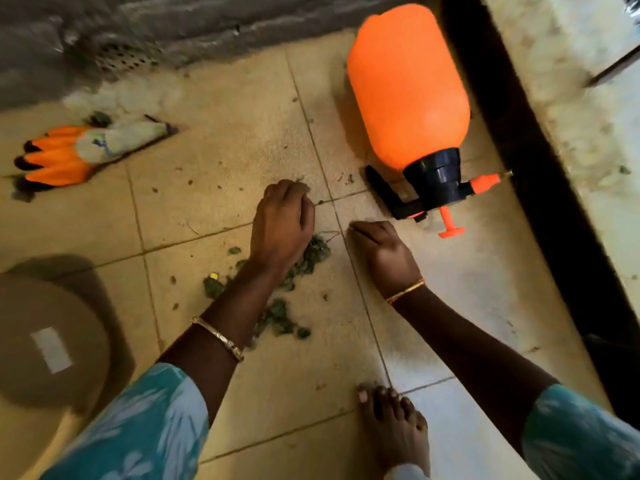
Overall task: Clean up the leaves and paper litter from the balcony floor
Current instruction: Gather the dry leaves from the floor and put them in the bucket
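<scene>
Dry green leaves lie scattered on the beige floor tiles (214, 161), with one clump (317, 252) under the heel of my left hand and another (280, 317) beside my left forearm. My left hand (282, 223) is palm down with its fingers curled, and the clump shows at its thumb side. To the right, my right hand (381, 251) has its fingers curled and its fingertips on the tile; I see nothing in it. A tiny yellow scrap (214, 274) lies left of the leaves.
An orange pressure sprayer (408, 88) lies on its side just beyond my right hand. Orange-tipped gloves (69, 150) lie at the far left near a floor drain (121, 57). A brown round object (45, 341) is at the lower left, and my bare foot (394, 424) below. A dark threshold (519, 168) borders the right.
</scene>
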`<state>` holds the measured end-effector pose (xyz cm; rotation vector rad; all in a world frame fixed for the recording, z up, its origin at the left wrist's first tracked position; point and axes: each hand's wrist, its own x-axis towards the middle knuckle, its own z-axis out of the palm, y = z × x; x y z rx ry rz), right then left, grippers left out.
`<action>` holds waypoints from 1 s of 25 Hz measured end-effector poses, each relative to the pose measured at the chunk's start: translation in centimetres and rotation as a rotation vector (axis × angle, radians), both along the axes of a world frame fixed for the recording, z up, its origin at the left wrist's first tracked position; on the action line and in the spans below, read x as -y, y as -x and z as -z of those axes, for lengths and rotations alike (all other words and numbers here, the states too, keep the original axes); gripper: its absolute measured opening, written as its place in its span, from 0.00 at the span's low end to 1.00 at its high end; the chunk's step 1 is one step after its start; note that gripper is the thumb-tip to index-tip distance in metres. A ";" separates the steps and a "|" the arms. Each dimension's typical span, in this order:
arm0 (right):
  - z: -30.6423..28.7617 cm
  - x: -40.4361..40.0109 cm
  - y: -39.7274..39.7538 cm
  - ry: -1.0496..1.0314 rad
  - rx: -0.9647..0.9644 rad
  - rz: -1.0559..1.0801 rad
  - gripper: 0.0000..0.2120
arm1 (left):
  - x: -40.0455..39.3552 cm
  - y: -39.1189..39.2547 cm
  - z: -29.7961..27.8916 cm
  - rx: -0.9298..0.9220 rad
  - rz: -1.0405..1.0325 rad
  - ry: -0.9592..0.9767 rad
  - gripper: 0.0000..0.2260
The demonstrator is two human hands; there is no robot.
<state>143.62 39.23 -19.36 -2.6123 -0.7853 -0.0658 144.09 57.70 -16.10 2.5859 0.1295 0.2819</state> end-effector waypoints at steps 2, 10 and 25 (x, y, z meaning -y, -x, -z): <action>-0.4 -0.2 -0.9 -0.073 0.030 0.010 0.16 | 0.7 -1.1 -0.1 0.005 -0.028 0.244 0.11; -7.5 -2.8 -3.3 -0.483 -0.098 0.193 0.10 | 4.5 -3.5 -5.6 -0.787 -0.212 1.253 0.19; -7.6 0.2 -4.0 -0.860 -0.298 0.930 0.24 | 2.9 -1.3 -4.1 -0.848 -0.342 1.078 0.16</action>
